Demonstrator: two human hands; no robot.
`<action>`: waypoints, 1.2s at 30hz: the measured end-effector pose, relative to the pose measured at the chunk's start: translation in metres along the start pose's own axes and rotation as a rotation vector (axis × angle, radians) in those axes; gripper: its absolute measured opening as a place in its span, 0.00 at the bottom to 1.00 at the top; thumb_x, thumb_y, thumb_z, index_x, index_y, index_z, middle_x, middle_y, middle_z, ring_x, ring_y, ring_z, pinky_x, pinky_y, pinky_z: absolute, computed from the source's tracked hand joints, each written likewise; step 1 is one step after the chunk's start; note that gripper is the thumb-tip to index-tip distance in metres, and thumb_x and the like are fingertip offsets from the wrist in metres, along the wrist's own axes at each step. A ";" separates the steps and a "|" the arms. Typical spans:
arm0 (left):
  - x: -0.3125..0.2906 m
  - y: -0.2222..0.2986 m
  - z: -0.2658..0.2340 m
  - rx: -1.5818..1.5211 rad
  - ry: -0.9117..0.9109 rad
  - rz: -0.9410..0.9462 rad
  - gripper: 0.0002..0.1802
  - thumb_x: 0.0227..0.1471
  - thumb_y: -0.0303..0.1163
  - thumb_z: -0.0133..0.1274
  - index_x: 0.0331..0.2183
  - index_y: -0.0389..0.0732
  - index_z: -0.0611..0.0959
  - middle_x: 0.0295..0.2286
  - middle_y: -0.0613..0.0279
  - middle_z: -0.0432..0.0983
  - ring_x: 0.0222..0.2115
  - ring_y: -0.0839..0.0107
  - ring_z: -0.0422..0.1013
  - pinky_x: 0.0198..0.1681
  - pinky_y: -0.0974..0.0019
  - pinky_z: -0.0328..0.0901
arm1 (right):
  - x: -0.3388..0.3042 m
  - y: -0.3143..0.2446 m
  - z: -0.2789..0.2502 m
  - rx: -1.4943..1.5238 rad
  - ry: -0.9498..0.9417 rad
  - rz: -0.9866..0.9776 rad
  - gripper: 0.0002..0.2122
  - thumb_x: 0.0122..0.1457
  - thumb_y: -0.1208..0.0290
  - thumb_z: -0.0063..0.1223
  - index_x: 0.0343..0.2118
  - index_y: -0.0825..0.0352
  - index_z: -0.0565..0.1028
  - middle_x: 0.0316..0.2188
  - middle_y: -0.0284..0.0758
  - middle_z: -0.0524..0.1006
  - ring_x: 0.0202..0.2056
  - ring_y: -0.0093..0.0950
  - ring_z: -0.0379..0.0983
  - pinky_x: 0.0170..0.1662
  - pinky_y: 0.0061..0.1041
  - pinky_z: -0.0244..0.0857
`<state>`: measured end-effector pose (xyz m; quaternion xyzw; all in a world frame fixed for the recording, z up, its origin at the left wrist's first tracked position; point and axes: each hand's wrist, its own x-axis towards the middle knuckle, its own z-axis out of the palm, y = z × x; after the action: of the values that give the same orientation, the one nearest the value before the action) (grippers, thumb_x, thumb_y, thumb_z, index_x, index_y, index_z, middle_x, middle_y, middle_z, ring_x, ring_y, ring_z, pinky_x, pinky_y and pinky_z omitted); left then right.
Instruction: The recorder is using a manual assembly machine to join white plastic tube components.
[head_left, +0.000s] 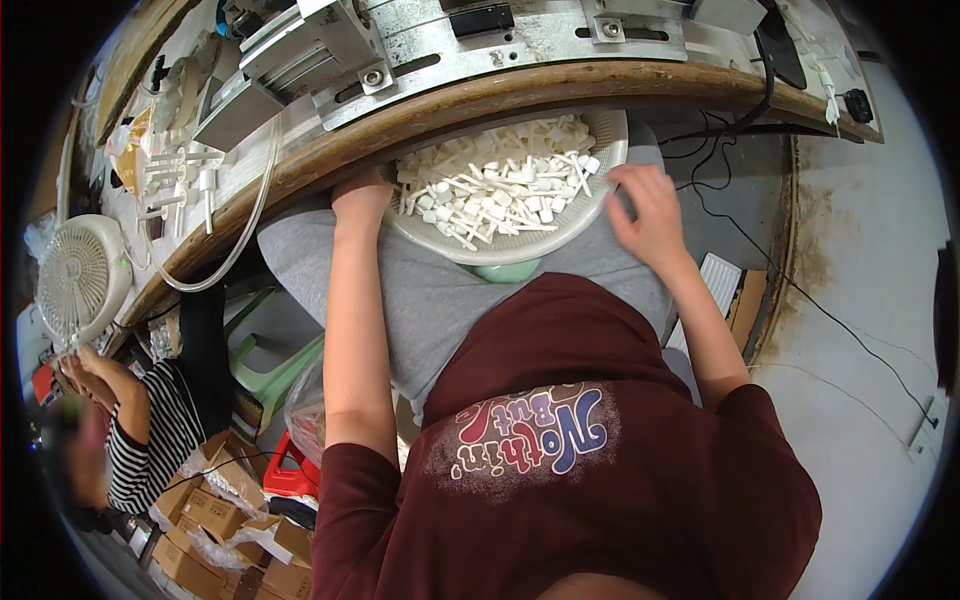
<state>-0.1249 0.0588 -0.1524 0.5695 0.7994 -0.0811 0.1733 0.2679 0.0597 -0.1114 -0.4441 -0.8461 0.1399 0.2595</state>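
Note:
A round pale plastic basket [482, 256] sits on my lap, its far side under the bench edge. It is heaped with small white plastic pieces [505, 195], each a thin stem with a wider cap-like end. My left hand [364, 194] is at the basket's left side, and its fingers are hidden beneath the bench edge and behind the rim. At the right rim is my right hand [650, 218], fingers loosely bent and thumb apart, with nothing visible in it. Whether it touches the rim I cannot tell.
A metal fixture [420, 70] is mounted on the wooden-edged bench [560, 82]. White branched plastic parts [180, 185] and a looping clear tube lie to the left, near a fan [84, 278]. A co-worker in striped sleeves [160, 440] sits at left by cardboard boxes [213, 512]. Black cables [740, 225] hang at right.

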 end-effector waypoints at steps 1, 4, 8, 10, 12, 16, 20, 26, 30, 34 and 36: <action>0.001 0.000 0.001 0.000 -0.003 -0.008 0.28 0.55 0.32 0.47 0.58 0.40 0.71 0.58 0.45 0.66 0.58 0.53 0.64 0.60 0.58 0.61 | 0.002 -0.015 0.004 0.039 -0.050 -0.072 0.11 0.51 0.74 0.58 0.38 0.64 0.75 0.39 0.35 0.76 0.43 0.35 0.72 0.46 0.35 0.63; -0.004 0.009 -0.009 -0.078 -0.006 -0.011 0.26 0.56 0.35 0.46 0.56 0.37 0.73 0.56 0.42 0.67 0.56 0.51 0.66 0.59 0.57 0.62 | 0.001 -0.053 0.022 0.137 -0.260 -0.257 0.15 0.50 0.72 0.60 0.42 0.64 0.75 0.39 0.34 0.76 0.43 0.34 0.72 0.49 0.33 0.63; 0.000 -0.003 -0.003 -0.021 -0.140 -0.108 0.29 0.55 0.35 0.47 0.58 0.40 0.70 0.57 0.44 0.66 0.56 0.52 0.66 0.57 0.56 0.64 | -0.008 -0.065 0.053 0.144 -0.517 -0.345 0.11 0.46 0.73 0.60 0.35 0.64 0.75 0.32 0.33 0.75 0.39 0.32 0.72 0.46 0.32 0.64; -0.003 -0.007 0.005 0.003 -0.020 -0.021 0.27 0.55 0.36 0.47 0.56 0.38 0.73 0.55 0.42 0.68 0.54 0.51 0.68 0.55 0.55 0.66 | -0.011 -0.057 0.063 0.103 -0.526 -0.308 0.07 0.44 0.74 0.58 0.29 0.64 0.75 0.30 0.33 0.76 0.39 0.32 0.73 0.45 0.32 0.65; -0.005 -0.007 0.002 -0.031 -0.068 -0.040 0.27 0.56 0.38 0.48 0.55 0.37 0.72 0.54 0.41 0.69 0.54 0.51 0.68 0.55 0.55 0.66 | -0.011 -0.053 0.070 0.146 -0.466 -0.336 0.06 0.43 0.76 0.56 0.27 0.64 0.75 0.28 0.34 0.76 0.37 0.33 0.74 0.42 0.32 0.67; 0.003 -0.024 0.021 -0.073 -0.023 -0.058 0.29 0.57 0.44 0.48 0.55 0.38 0.74 0.54 0.43 0.69 0.54 0.50 0.67 0.57 0.56 0.63 | -0.016 -0.047 0.073 0.116 -0.373 -0.361 0.04 0.42 0.74 0.56 0.24 0.63 0.75 0.26 0.31 0.74 0.35 0.29 0.73 0.40 0.29 0.65; 0.035 -0.050 0.033 -0.126 -0.044 -0.116 0.32 0.59 0.49 0.46 0.59 0.41 0.70 0.59 0.47 0.65 0.59 0.54 0.62 0.62 0.59 0.58 | -0.012 -0.057 0.064 -0.055 -0.261 -0.395 0.01 0.47 0.72 0.52 0.23 0.60 0.75 0.24 0.26 0.74 0.33 0.25 0.72 0.41 0.25 0.63; 0.068 -0.045 0.036 0.171 0.122 -0.005 0.36 0.61 0.57 0.37 0.65 0.51 0.61 0.67 0.60 0.48 0.68 0.58 0.43 0.69 0.53 0.40 | -0.002 -0.052 0.067 -0.131 -0.183 -0.373 0.02 0.48 0.72 0.51 0.23 0.61 0.76 0.24 0.27 0.74 0.33 0.25 0.72 0.41 0.26 0.63; 0.077 -0.049 0.027 0.058 0.218 0.072 0.38 0.61 0.61 0.38 0.65 0.52 0.61 0.66 0.59 0.50 0.67 0.58 0.44 0.67 0.51 0.39 | 0.011 -0.047 0.067 -0.172 -0.116 -0.390 0.03 0.47 0.72 0.53 0.22 0.62 0.77 0.24 0.28 0.76 0.34 0.26 0.74 0.42 0.28 0.65; 0.061 -0.004 -0.008 -0.578 -0.027 -0.109 0.38 0.60 0.59 0.41 0.66 0.52 0.59 0.65 0.57 0.53 0.65 0.57 0.50 0.60 0.50 0.51 | 0.027 -0.030 0.078 -0.127 -0.056 -0.349 0.03 0.49 0.72 0.52 0.25 0.62 0.78 0.27 0.27 0.76 0.37 0.25 0.73 0.42 0.27 0.64; 0.039 0.013 -0.017 -0.833 -0.142 -0.191 0.38 0.60 0.58 0.43 0.66 0.52 0.58 0.64 0.56 0.54 0.63 0.56 0.53 0.57 0.50 0.57 | 0.034 -0.027 0.083 -0.122 -0.049 -0.347 0.04 0.50 0.72 0.52 0.26 0.62 0.78 0.27 0.27 0.75 0.37 0.25 0.72 0.42 0.26 0.64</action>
<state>-0.1271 0.1032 -0.1498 0.3675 0.7991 0.1936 0.4347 0.1864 0.0720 -0.1568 -0.3031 -0.9229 0.0522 0.2315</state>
